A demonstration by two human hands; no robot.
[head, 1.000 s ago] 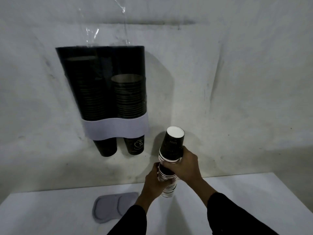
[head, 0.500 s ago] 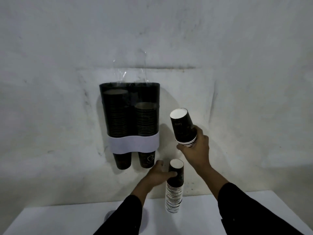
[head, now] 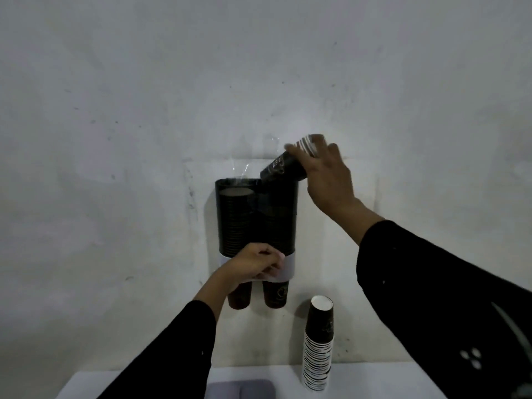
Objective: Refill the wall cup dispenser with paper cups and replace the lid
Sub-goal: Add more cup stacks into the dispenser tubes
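The dark two-tube cup dispenser (head: 256,214) hangs on the wall, lidless, with a white band (head: 288,267) across its lower part. Its left tube is filled nearly to the top; two cups poke out below. My right hand (head: 325,174) grips a short stack of black paper cups (head: 283,167), tilted base-down over the right tube's opening. My left hand (head: 254,266) rests against the white band, fingers curled on it. A tall stack of inverted paper cups (head: 319,341) stands on the table to the right. The grey double lid (head: 240,389) lies at the table's front.
The white table (head: 374,381) fills the bottom of the view, under a bare white wall. Clear plastic film (head: 244,168) sticks up behind the dispenser's top.
My right hand lifted the small cup stack up and left, turning it over above the right tube. My left hand let go of the tall stack and moved to the dispenser's white band.
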